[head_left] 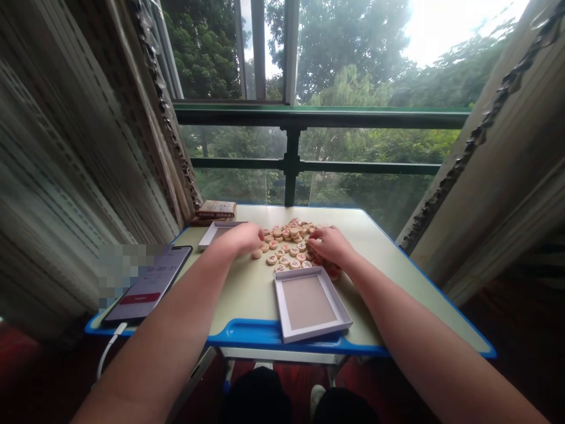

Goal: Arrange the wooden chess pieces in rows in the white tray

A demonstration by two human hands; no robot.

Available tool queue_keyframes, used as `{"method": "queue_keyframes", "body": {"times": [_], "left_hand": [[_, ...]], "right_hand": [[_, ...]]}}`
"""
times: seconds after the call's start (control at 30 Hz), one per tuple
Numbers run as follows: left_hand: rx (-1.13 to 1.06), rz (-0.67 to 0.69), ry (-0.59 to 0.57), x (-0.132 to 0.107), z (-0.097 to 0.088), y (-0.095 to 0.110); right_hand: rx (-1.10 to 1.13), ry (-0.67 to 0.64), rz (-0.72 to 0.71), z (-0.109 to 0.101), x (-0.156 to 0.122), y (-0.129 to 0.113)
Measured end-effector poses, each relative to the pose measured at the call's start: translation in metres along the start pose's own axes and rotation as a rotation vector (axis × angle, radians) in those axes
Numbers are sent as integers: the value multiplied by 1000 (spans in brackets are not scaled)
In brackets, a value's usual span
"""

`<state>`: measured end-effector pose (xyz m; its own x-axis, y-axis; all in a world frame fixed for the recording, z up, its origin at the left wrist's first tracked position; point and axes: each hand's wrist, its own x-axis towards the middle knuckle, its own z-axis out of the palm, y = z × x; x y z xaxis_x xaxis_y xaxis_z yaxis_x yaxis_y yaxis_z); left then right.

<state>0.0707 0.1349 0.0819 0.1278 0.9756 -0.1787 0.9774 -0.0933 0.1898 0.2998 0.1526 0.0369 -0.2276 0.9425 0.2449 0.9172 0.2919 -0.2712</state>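
A heap of round wooden Chinese chess pieces (289, 244) lies in the middle of a pale table (397, 282) with a blue rim. My left hand (242, 238) rests at the heap's left edge, knuckles up and fingers curled; one piece (256, 254) lies just beside it. My right hand (330, 244) sits on the heap's right side, fingers bent down onto the pieces. Whether either hand holds a piece is hidden. An empty white box half (309, 303) lies near the front edge, between my forearms.
A second white box half (212, 232) lies at the back left, with a brown folded board (216, 209) behind it. A phone (148, 285) on a white cable lies at the left corner. Curtains hang on both sides; a green window railing (318, 118) stands behind.
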Motion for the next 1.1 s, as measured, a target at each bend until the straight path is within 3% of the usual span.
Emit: {"method": "queue_keyframes", "body": {"times": [0.17, 0.33, 0.6, 0.8, 0.93, 1.1], "left_hand": [[-35, -60, -50, -1, 2, 4], [1, -72, 34, 7, 11, 1], [-76, 24, 95, 13, 14, -4], [-73, 98, 51, 9, 11, -4], [-99, 79, 2, 9, 11, -4], [-37, 125, 51, 11, 10, -4]], "right_hand": [[32, -11, -20, -2, -1, 2], [53, -16, -46, -5, -5, 1], [52, 25, -96, -10, -8, 3], [76, 66, -129, -10, -10, 2], [92, 92, -159, -9, -8, 4], [103, 137, -167, -11, -7, 8]]}}
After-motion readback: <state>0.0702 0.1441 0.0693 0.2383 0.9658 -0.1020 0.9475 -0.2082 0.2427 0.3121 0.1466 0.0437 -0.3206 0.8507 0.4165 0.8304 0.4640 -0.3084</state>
